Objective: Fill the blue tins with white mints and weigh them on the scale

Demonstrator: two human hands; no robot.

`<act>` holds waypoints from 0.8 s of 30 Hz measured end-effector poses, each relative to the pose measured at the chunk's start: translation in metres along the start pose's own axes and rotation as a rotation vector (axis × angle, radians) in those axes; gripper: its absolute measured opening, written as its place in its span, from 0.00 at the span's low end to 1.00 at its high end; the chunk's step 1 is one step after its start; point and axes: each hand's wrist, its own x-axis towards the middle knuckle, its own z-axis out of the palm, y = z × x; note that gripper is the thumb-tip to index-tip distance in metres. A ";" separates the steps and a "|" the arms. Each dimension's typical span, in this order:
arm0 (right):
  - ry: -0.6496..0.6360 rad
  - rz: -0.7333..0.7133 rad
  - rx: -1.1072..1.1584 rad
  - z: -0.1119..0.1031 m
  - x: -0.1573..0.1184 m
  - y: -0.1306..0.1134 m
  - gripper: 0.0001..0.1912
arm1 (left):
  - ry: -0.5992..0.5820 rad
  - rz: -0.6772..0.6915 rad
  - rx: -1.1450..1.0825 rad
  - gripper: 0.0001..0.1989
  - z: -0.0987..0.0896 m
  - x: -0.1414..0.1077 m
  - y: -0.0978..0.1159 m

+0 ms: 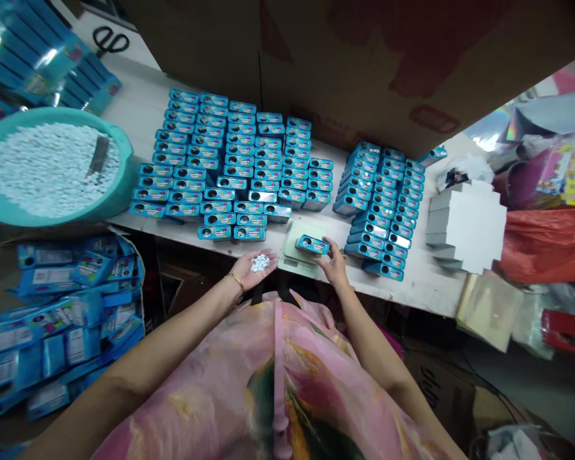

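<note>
My left hand is palm up and cupped at the table's front edge, holding a small heap of white tablets. My right hand has its fingers closed on the end of a small blue box with a dark round opening on top. That box is over a pale green weighing scale; whether its weight rests there I cannot tell. Left of the scale stand rows of similar upright blue boxes. More rows of blue boxes, some showing white tablets in their openings, stand on the right.
A turquoise basin full of white tablets, with a dark scoop, stands at left. Below it, a carton holds blue boxes. A large cardboard box blocks the back. White card pieces and scissors lie on the table.
</note>
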 end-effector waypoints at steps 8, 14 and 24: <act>-0.150 -0.372 -0.635 0.010 -0.001 -0.077 0.23 | -0.109 0.027 -0.024 0.09 0.032 0.031 -0.001; -0.207 -0.542 -1.011 0.010 -0.007 -0.116 0.22 | -0.107 0.057 -0.001 0.08 0.053 0.040 -0.004; -0.170 -0.430 -0.849 0.005 -0.007 -0.111 0.23 | -0.123 0.040 -0.048 0.07 0.055 0.048 -0.004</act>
